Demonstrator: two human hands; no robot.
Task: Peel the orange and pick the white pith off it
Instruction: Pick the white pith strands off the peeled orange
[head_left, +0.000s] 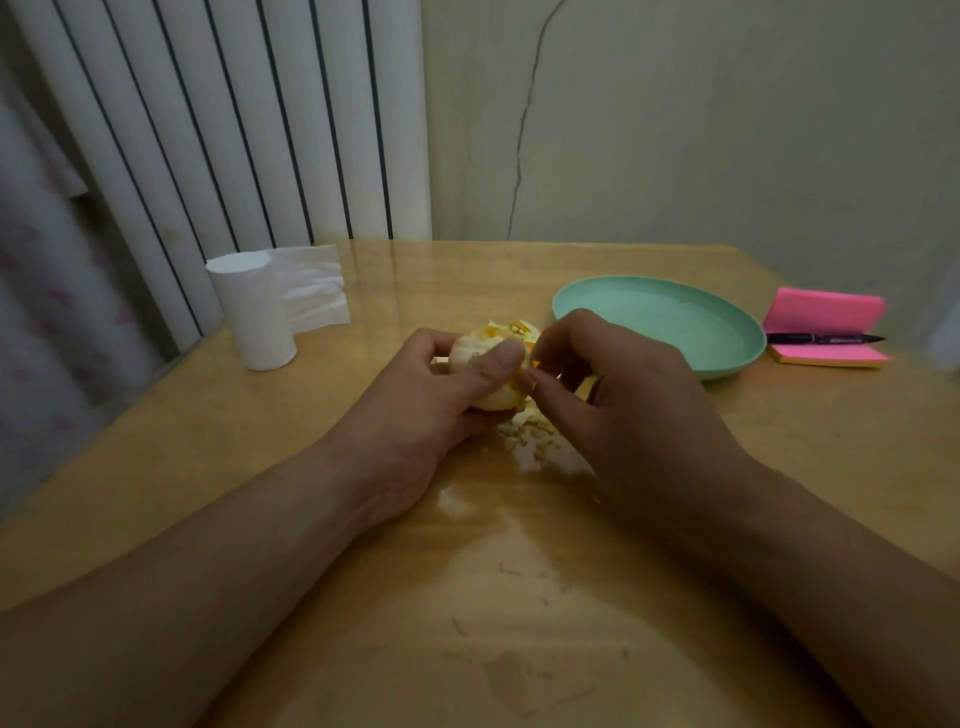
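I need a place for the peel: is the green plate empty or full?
Empty, as far as visible: the green plate has a bare inside, though the right hand hides part of its near rim.

The glossy wooden surface (208, 415) carries a white toilet-paper roll (257, 312) standing upright near its left edge, a loose sheet (311, 291) trailing behind it. Toward the back right sits a mint-green plate (660, 322), with a pink sticky-note pad (826, 306) just beside it. A heap of pale peel scraps (530, 436) lies near the middle.
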